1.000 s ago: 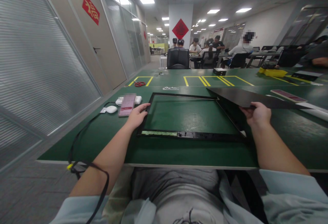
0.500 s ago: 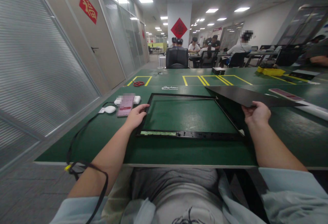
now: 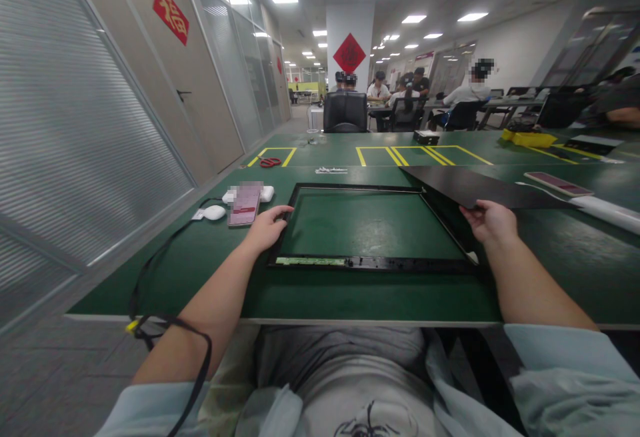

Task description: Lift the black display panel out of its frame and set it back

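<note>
While our left hand (image 3: 267, 229) braces the black frame (image 3: 390, 264) at its left rail, our right hand (image 3: 493, 222) holds the dark panel (image 3: 460, 185) by its near edge, so we judge the step in hand to be handling the panel beside the frame. The frame lies flat on the green table (image 3: 370, 297) before us, its middle open to the tabletop and a pale green strip (image 3: 310, 261) along the left part of its near rail.

On the left hand, thumb and forefinger sit apart against the rail; the other fingers are hidden, and we cannot tell whether they pinch it. On the right, the thumb bears down on top and the fingers curl underneath, pinching the panel's edge. The panel slants to the right of the frame, its far left corner near the frame's far right one; we cannot tell whether they touch.

As we see it, the next move calls for a steady grip on the panel, since one hand alone bears it, and a light left hand to stop the thin frame sliding. The white roll (image 3: 607, 209) and the phone (image 3: 559, 183) lie near the panel, so its right side wants care.
</note>
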### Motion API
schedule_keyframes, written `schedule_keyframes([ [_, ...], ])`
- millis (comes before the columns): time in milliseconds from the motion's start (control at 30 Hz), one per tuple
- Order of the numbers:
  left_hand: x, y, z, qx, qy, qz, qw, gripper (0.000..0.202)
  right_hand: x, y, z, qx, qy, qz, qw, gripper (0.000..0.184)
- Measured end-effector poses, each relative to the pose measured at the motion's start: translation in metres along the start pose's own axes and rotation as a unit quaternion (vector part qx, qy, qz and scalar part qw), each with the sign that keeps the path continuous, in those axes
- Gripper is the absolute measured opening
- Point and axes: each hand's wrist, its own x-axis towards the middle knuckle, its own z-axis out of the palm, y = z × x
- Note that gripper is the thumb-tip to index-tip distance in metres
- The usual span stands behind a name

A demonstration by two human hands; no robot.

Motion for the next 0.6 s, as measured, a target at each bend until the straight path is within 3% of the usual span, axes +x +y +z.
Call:
schedule_keyframes([
  [300,-0.002,0.006,-0.0007,0.06,-0.009,0.003,0.998,0.047,0.0023,0.0076,-0.0008,-0.043,0.0,-0.015,0.999,0.023],
  [600,-0.0003,-0.0007,0.0013,0.069,-0.009,0.014,0.997,0.048,-0.0013,0.0078,0.0017,-0.061,-0.001,-0.007,0.998,0.023],
])
